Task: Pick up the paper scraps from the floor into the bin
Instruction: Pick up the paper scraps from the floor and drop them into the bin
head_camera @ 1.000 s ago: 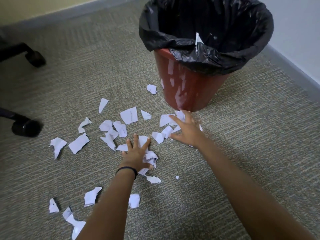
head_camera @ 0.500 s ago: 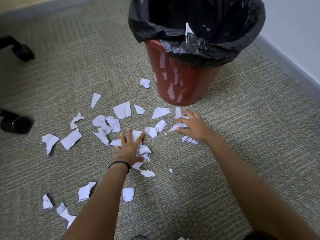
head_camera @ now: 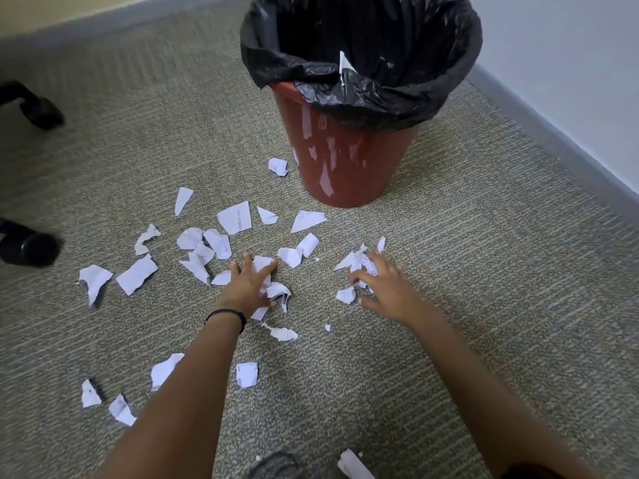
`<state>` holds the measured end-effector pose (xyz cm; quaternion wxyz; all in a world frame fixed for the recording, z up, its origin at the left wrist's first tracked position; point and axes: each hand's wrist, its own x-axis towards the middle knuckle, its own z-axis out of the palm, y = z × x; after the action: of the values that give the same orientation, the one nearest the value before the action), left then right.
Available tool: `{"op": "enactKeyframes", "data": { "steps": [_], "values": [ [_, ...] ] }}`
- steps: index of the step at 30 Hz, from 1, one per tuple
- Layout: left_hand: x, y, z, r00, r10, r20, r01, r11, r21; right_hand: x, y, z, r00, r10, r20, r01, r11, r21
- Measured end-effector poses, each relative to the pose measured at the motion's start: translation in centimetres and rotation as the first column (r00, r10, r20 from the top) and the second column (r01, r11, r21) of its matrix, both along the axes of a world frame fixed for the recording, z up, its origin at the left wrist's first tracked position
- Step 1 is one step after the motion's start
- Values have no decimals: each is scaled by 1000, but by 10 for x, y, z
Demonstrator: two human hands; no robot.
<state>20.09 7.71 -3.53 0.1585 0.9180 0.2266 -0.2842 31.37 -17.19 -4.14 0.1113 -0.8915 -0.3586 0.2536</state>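
In the head view, the paper scraps [head_camera: 238,217] lie scattered over the carpet [head_camera: 484,271] in front of the bin [head_camera: 345,160]. Most are to the person's left and centre, and a few are close to the knees. One scrap [head_camera: 345,65] is caught on the rim of the black liner [head_camera: 363,88].

The left hand [head_camera: 247,286], with a dark band [head_camera: 224,314] at the wrist, lies flat with its fingers splayed, pressing down on a couple of pieces. A crumpled wad [head_camera: 279,294] is tucked against its thumb side. The right hand [head_camera: 383,288] is blurred, but its fingers are curled over a crumpled bunch [head_camera: 359,264], and it looks to be gripping it. Another small piece [head_camera: 345,294] lies just beside its thumb.

I'd say this is the gathering step: scraps are being raked into handfuls and nothing has yet been lifted. The next move calls for closing both hands firmly on their bunches, raising them above the liner's rim and letting go well inside the mouth, as loose bits could easily flutter back down.

The bin stands upright with its mouth up, narrowing towards its foot. The scraps share no single heading. The litter as a whole stretches along a line from the near left up to the bin's base, and the long triangular piece [head_camera: 307,220] points right towards the bin

Two chair castors [head_camera: 29,243] sit at the far left
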Motion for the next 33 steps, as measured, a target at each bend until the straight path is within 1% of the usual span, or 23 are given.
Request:
{"op": "enactKeyframes", "data": {
  "steps": [2, 5, 8, 10, 11, 12, 14, 16, 17, 19, 20, 21, 22, 23, 24, 25, 26, 27, 28, 29, 30, 31, 33],
  "values": [
    [-6, -7, 0, 995, 13, 99, -18, 999, 48, -10, -1, 3, 999, -37, 28, 38, 999, -5],
    [-12, -21, 4, 962, -14, 273, -13, 995, 98, -26, 0, 7, 991, -12, 130, 17, 999, -37],
    [-8, -33, 15, 953, -67, 295, 48, 996, 72, -45, 0, 8, 983, 27, 179, -18, 998, -54],
    [0, -36, 22, 947, 24, 321, -19, 1000, -20, -54, -3, 3, 988, 35, 151, -32, 999, -22],
    [5, -37, 30, 932, 109, 346, -77, 992, -105, -55, -4, 3, 995, 10, 102, -11, 1000, 12],
    [10, -38, 41, 906, 202, 372, -127, 968, -215, -56, -6, 10, 998, -54, 22, 53, 997, 65],
    [22, -41, 78, 797, 380, 469, -170, 887, -430, -50, -6, 40, 962, -223, -161, 252, 947, 197],
    [35, -44, 128, 603, 559, 569, -171, 788, -592, -34, -3, 91, 898, -337, -281, 425, 828, 366],
    [41, -46, 155, 499, 622, 603, -145, 746, -650, -23, -1, 123, 875, -372, -310, 480, 755, 446],
    [60, -47, 211, 341, 688, 641, -48, 693, -719, 4, 7, 182, 858, -417, -301, 508, 596, 621],
    [73, -45, 235, 290, 705, 647, 2, 675, -738, 21, 12, 209, 859, -438, -266, 486, 531, 694],
    [88, -43, 260, 264, 725, 635, 48, 648, -760, 38, 19, 233, 863, -461, -208, 443, 489, 752],
    [104, -41, 280, 284, 755, 591, 77, 596, -799, 55, 28, 255, 864, -483, -140, 388, 463, 797],
    [118, -41, 300, 335, 796, 504, 110, 498, -860, 71, 38, 271, 866, -492, -88, 338, 448, 827],
    [129, -42, 315, 402, 826, 395, 129, 376, -918, 85, 47, 282, 876, -479, -51, 298, 456, 839],
    [138, -44, 326, 467, 839, 279, 134, 245, -960, 99, 56, 288, 891, -454, -5, 263, 507, 821],
    [142, -46, 333, 514, 828, 224, 128, 184, -975, 108, 63, 293, 910, -412, 58, 224, 601, 767],
    [143, -49, 336, 542, 813, 213, 116, 179, -977, 116, 68, 292, 932, -343, 120, 182, 726, 664],
    [141, -54, 337, 538, 803, 255, 100, 240, -966, 119, 71, 291, 952, -261, 161, 135, 828, 545],
    [138, -56, 335, 520, 795, 312, 84, 317, -945, 120, 71, 289, 957, -202, 207, 88, 885, 457],
    [133, -56, 331, 493, 788, 369, 70, 387, -919, 117, 69, 287, 947, -184, 264, 59, 905, 421],
    [125, -55, 327, 469, 780, 414, 63, 438, -897, 109, 64, 285, 923, -210, 323, 46, 892, 450],
    [103, -43, 311, 425, 772, 473, 39, 507, -861, 83, 49, 275, 859, -324, 397, 26, 800, 599]
  ]
}}
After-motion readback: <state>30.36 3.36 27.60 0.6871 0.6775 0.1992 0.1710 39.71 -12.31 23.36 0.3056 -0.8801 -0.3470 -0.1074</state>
